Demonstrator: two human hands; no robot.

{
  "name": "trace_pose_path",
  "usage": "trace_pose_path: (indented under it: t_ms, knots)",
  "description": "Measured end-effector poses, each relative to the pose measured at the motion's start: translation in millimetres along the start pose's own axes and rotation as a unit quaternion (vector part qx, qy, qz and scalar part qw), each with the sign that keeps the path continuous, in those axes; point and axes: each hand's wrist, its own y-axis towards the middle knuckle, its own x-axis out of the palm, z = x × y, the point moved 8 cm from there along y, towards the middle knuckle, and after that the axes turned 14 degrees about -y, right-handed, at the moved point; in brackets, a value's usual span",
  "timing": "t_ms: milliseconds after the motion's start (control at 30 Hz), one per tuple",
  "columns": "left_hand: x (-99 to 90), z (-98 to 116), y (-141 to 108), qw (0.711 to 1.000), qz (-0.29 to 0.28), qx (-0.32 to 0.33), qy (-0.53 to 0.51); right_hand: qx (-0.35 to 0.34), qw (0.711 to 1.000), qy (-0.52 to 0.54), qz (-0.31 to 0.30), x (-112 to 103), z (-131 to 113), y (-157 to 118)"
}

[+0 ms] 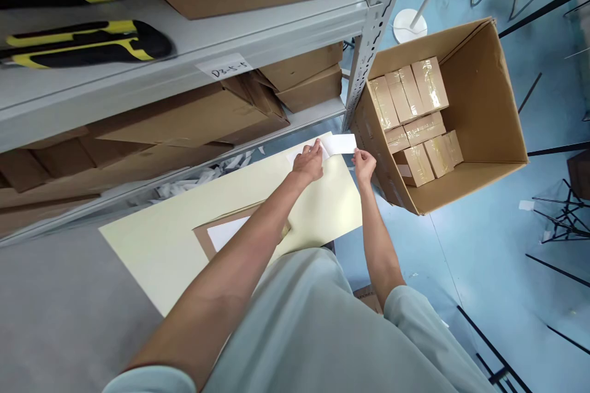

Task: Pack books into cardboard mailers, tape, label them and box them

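Note:
A white paper label (342, 143) stretches between my two hands over the right end of a pale yellow board (332, 209). My right hand (364, 166) pinches the label's right end between thumb and fingers. My left hand (310, 163) lies on white paper at the board's far edge, its fingers stretched out over it. Whether that paper and the label are one piece, I cannot tell. Partly hidden under my left forearm, a small cardboard box (203, 238) with a white label on top rests on the board.
To the right, a large open carton (483, 104) holds several small taped boxes (431, 83). A metal shelf (295, 34) runs along the left, stocked with cardboard boxes (184, 116) and black-yellow tools (92, 46). Black metal legs (488, 344) stand on the blue floor.

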Motion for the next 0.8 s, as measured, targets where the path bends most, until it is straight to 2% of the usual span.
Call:
trace_pose_path:
  t_ms: [133,267,367,467,533,633,700,733,800]
  knots:
    - [1.2,-3.2,4.7,1.0,-0.002,-0.018,-0.016,0.068,0.995,0.035,0.059,-24.4,24.0,-6.3]
    - [0.4,-2.1,5.4,0.999,-0.003,-0.014,-0.032,0.11,0.981,0.05,0.15,-63.8,39.9,-28.2]
    - [-6.3,7.8,-10.0,0.994,0.022,0.001,-0.108,0.064,0.979,0.036,0.192,-88.6,26.3,-57.2]
    - [-11.9,24.6,-50.8,0.968,0.053,0.027,-0.242,-0.042,0.981,-0.016,0.187,-98.0,-11.2,-98.4]
    - [-11.0,36.3,-90.6,0.926,0.051,0.055,-0.371,-0.137,0.977,-0.077,0.143,-89.4,-44.9,-133.1]
    - [-8.3,38.7,-157.4,0.832,0.05,0.063,-0.548,-0.289,0.94,-0.178,0.017,-51.0,-92.3,-197.2]
    - [-9.5,21.5,-200.3,0.789,0.089,0.032,-0.607,-0.375,0.893,-0.24,-0.065,-19.2,-114.1,-246.2]
    - [-11.2,7.8,-220.8,0.778,0.119,0.009,-0.617,-0.41,0.867,-0.266,-0.095,-4.9,-121.9,-270.8]
    - [-17.9,-24.8,-259.6,0.773,0.188,-0.033,-0.605,-0.461,0.822,-0.305,-0.14,18.3,-133.4,-316.9]
